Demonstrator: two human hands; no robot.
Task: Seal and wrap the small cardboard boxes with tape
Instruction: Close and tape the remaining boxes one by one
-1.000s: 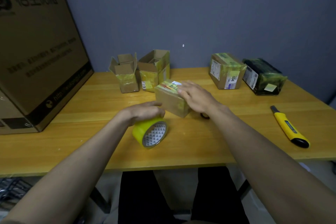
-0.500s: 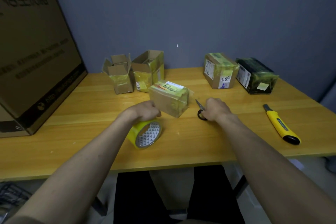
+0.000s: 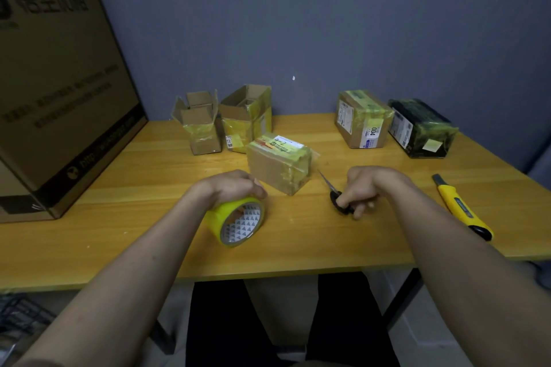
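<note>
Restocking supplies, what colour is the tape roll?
Bright yellow tape roll, under the left hand; head view.

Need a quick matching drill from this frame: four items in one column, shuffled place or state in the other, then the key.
Things:
1. yellow tape roll
2. scissors
3. yellow utility knife
4. black-wrapped box

Places or states:
A. lies untouched on the table, near its right edge
B. gripped by the right hand
C. at the back right, by the wall
D. on its edge under the left hand

Pairs: 1-D, 2-B, 3-A, 4-C
</note>
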